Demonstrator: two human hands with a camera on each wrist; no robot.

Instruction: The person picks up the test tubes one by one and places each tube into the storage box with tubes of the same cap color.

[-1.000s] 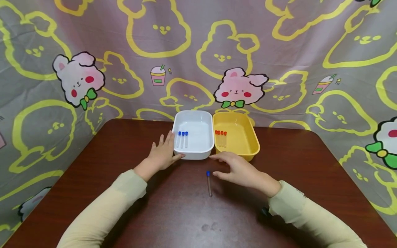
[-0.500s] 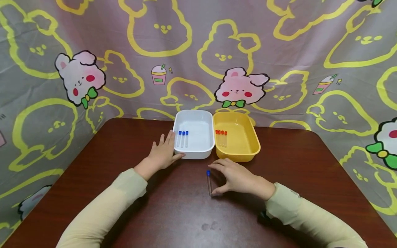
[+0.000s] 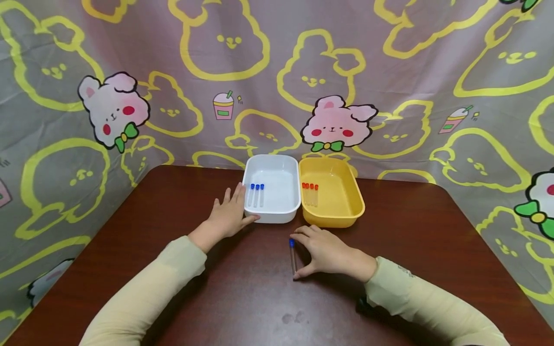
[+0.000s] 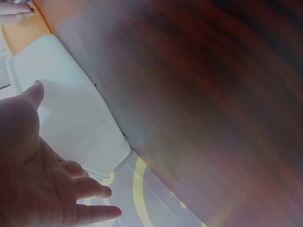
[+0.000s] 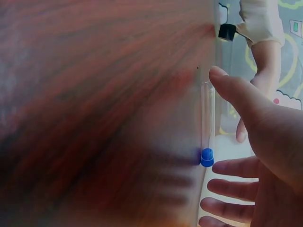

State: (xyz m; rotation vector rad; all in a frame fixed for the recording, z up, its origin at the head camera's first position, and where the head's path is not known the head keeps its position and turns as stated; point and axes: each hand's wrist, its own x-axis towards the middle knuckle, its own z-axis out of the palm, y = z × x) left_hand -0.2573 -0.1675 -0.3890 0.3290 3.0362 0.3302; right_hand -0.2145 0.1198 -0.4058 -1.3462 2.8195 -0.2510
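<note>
A test tube with a blue cap [image 3: 293,257] is at the table's middle, before the two trays. My right hand [image 3: 326,252] pinches it lengthwise: the thumb is at its clear rounded end and the forefinger at the cap, as the right wrist view also shows with the tube [image 5: 207,118]. My left hand [image 3: 227,211], fingers spread and straight, rests at the left side of the white tray [image 3: 279,217], thumb by its front wall. Inside that tray lie several blue-capped tubes [image 3: 257,196]. Several red-capped tubes [image 3: 310,194] lie in the yellow tray [image 3: 342,221].
Both trays stand side by side at the back of the dark brown table [image 3: 242,298]. A patterned curtain [image 3: 268,62] hangs close behind them. A black object [image 3: 365,305] shows under the right sleeve.
My right hand has come back from the yellow tray's front edge to the blue-capped tube, and its thumb and forefinger have closed on the ends. My left hand stays in place.
</note>
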